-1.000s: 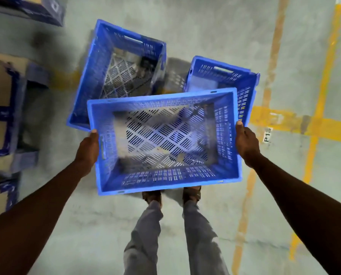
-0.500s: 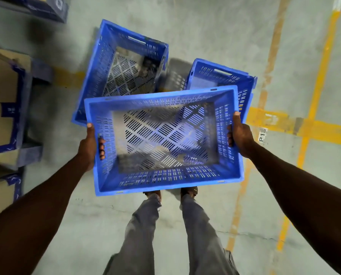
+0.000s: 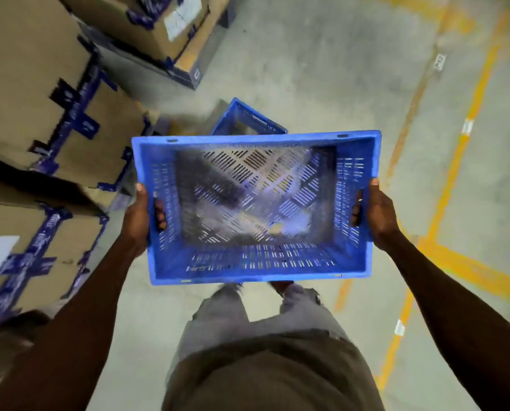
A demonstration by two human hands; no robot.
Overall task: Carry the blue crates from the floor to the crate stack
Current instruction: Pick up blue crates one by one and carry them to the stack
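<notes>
I hold an empty blue slotted crate (image 3: 256, 262) in the air in front of my waist, open side up. My left hand (image 3: 139, 218) grips its left wall, fingers hooked through the handle slot. My right hand (image 3: 375, 215) grips the right wall the same way. Beyond the far rim, part of another blue crate (image 3: 247, 118) shows on the floor. No crate stack is in view.
Stacked cardboard boxes (image 3: 40, 93) with blue tape stand close on my left, and more boxes (image 3: 161, 28) sit on a pallet at the top. Grey concrete floor (image 3: 322, 69) lies ahead. Yellow floor lines (image 3: 461, 149) run on the right.
The crate has risen higher and I have turned left. The two floor crates slid out from under it; only one corner still shows. Cardboard boxes came into view.
</notes>
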